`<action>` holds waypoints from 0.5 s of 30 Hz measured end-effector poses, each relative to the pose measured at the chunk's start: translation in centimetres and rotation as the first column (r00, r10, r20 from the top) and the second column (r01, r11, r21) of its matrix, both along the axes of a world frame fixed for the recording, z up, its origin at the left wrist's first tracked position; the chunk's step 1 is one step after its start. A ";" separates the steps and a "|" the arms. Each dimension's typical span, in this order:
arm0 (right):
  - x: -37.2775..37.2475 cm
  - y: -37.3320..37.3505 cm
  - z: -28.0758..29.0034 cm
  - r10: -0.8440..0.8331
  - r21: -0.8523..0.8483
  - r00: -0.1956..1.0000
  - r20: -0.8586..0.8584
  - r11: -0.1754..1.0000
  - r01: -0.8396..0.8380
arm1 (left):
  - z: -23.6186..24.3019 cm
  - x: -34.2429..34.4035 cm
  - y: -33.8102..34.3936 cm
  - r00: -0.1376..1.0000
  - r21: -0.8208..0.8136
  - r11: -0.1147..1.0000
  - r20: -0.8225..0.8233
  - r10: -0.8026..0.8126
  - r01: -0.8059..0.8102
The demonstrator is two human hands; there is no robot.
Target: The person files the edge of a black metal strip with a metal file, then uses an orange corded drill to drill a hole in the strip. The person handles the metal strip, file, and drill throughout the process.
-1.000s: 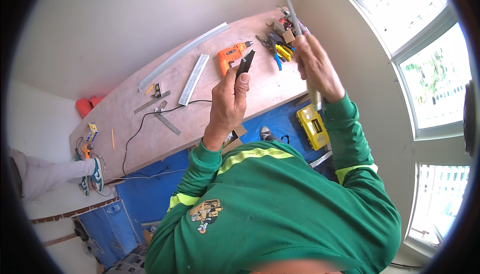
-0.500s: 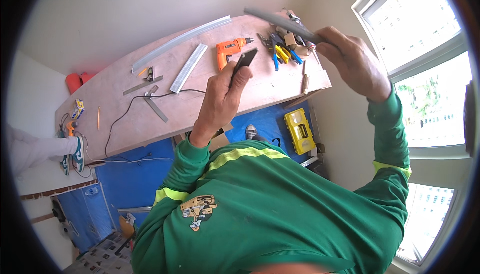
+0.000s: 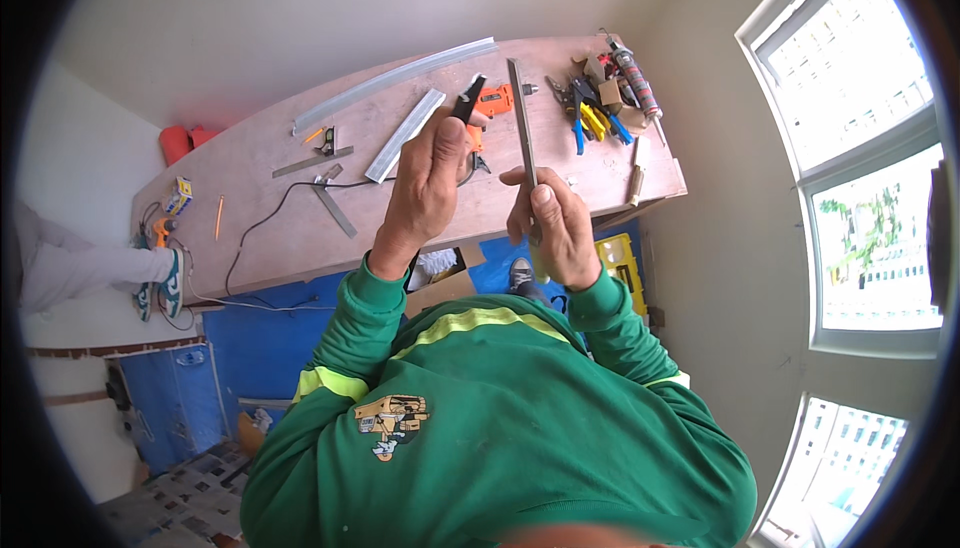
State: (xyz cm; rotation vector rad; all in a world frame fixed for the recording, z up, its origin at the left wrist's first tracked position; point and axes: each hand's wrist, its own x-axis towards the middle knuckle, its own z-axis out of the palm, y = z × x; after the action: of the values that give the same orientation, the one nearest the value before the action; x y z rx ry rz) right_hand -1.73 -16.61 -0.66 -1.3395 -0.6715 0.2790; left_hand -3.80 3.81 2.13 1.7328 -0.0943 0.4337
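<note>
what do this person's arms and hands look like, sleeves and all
Both arms wear long green sleeves with snug ribbed cuffs at the wrists. The left sleeve and right sleeve each carry a yellow-green band higher up. The left hand and right hand are bare, no gloves.

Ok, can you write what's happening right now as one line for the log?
left hand: holds black tool | right hand: holds grey strip upright | below: workbench, orange drill

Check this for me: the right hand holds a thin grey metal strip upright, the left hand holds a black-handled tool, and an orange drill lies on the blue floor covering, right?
Not quite. The orange drill lies on the wooden workbench, not on the blue floor covering, as the head view shows. The rest stands: the right hand holds the thin grey metal strip upright, and the left hand holds the black-handled tool.
</note>
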 end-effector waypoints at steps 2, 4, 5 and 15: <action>-0.5 -1.1 0.8 0.094 0.065 0.976 -0.195 0.994 -0.083 | 0.2 0.1 0.1 1.000 -0.020 1.000 -0.012 -0.009 0.009; -1.2 -1.5 1.1 0.151 0.121 0.938 -0.312 0.986 -0.118 | 0.4 0.0 0.2 0.999 -0.018 1.000 -0.032 0.023 -0.024; -1.7 -1.3 1.0 0.159 0.139 0.933 -0.323 0.983 -0.119 | 0.6 -0.1 0.3 0.999 -0.027 0.999 -0.036 0.025 -0.026; -3.4 0.8 -0.7 -0.233 -0.130 0.962 0.142 0.959 0.252 | 1.3 -0.8 -0.4 0.996 -0.043 0.997 -0.059 0.061 -0.063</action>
State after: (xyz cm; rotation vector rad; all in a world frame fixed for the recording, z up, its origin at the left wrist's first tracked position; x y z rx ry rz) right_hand -5.14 -15.80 -1.40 -1.5754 -0.5911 0.0459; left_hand -4.57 3.42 3.41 1.7066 0.0110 0.4275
